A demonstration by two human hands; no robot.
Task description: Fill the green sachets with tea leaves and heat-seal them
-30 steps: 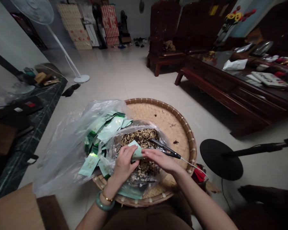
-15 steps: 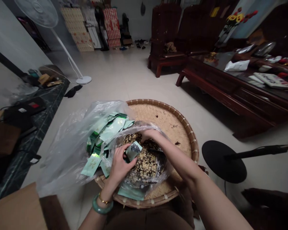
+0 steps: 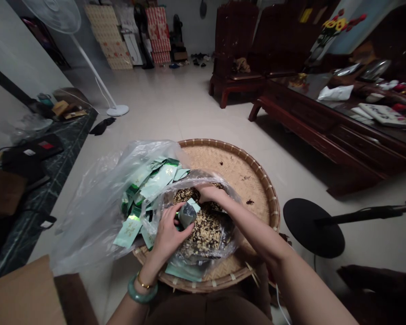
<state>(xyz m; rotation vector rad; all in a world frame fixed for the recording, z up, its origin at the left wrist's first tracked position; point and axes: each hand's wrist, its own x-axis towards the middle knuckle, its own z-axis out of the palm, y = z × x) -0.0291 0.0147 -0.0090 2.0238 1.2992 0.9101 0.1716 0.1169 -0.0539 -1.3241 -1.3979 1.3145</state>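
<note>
My left hand point(image 3: 169, 231) is closed around a small pale green sachet point(image 3: 188, 215), its opening turned upward. Below it, a clear plastic bag point(image 3: 228, 243) holds a loose dried mix point(image 3: 206, 235) of dark and yellowish bits. My right hand point(image 3: 210, 193) reaches into this bag at its far side, fingers sunk out of sight in the mix. By the right wrist lies a dark object point(image 3: 219, 212), mostly covered. Several green sachets point(image 3: 159, 184) lie piled in a larger clear bag point(image 3: 98, 212) on the left.
A round woven bamboo tray point(image 3: 274, 198) carries the bags. A cardboard box point(image 3: 22, 289) stands at lower left, a round black stand base point(image 3: 313, 228) at right. Farther off are a white fan point(image 3: 117, 110) and a dark wooden table point(image 3: 301, 122).
The sachet in my left hand has tilted slightly, showing more of its opening. My right hand has shifted a little left within the mix.
</note>
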